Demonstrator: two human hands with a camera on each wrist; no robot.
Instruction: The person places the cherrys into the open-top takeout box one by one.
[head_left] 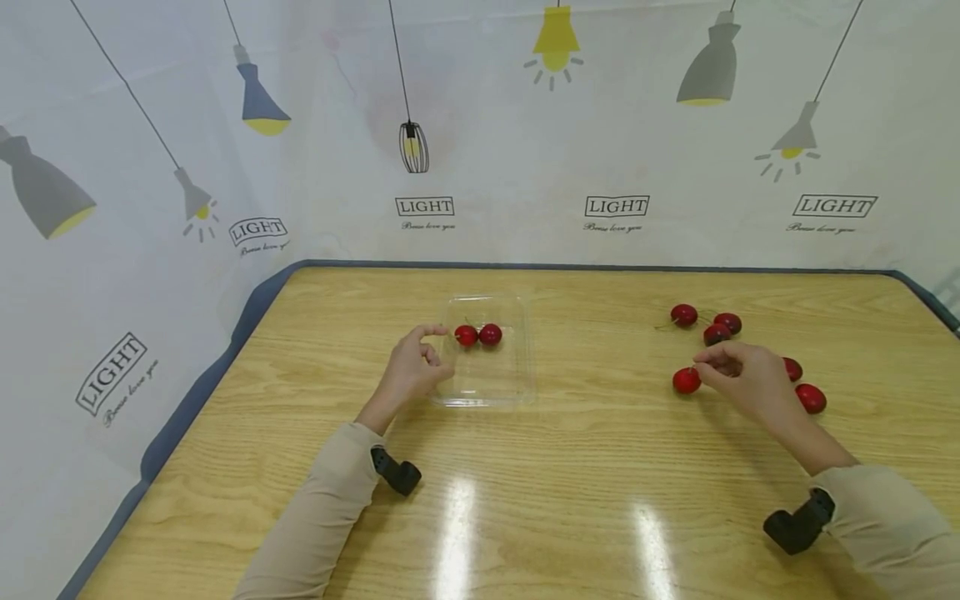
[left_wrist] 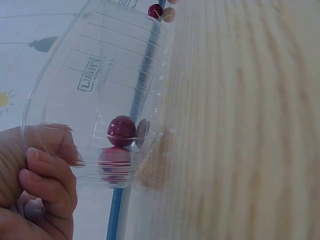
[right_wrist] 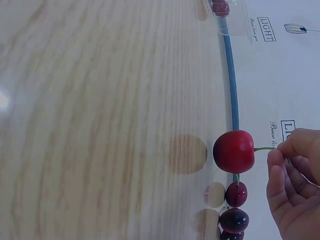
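Two cherries (head_left: 477,335) in tray (head_left: 517,392), left hand (head_left: 411,371) gripping rim; right hand (head_left: 742,379) pinching cherry stem (right_wrist: 265,148).

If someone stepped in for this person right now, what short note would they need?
Left hand: holds the near-left edge of the clear plastic tray.
Right hand: pinches the stem of one red cherry.
Done: two red cherries in the tray.
Left: the pinched cherry and five loose cherries on the wooden table, around the right hand.
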